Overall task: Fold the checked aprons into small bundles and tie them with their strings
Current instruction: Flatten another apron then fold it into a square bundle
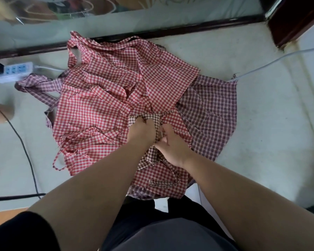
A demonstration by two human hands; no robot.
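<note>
1. Head view, the only one. Places are given from the red checked aprons, a loose heap spread on the floor.
2. The brown checked apron is bunched small and held over the near right part of the red heap. More of its cloth trails down under the right wrist.
3. The left hand is clamped on the brown bundle, fingers curled round its top.
4. The right hand sits just beside the left. Its fingers look pinched on the string, a brown check strip running down the bundle between the two hands.
5. A purple checked apron lies under the red heap and shows past its right edge. It is flat and not yet folded.
6. A power strip lies beyond the heap's far left corner. A black cable runs along the floor to the heap's left.
7. Judged step: wrapping and tying the brown bundle, with the red and purple aprons yet to do.
8. Advice for this step:
   - The left hand should squeeze the bundle hard so the folds do not spring open.
   - The right hand should draw the string taut round the middle, not near an end where it would slip off.
   - The trailing cloth should be tucked in before the knot.
   - The loose red straps should stay out of the wrap.
</note>
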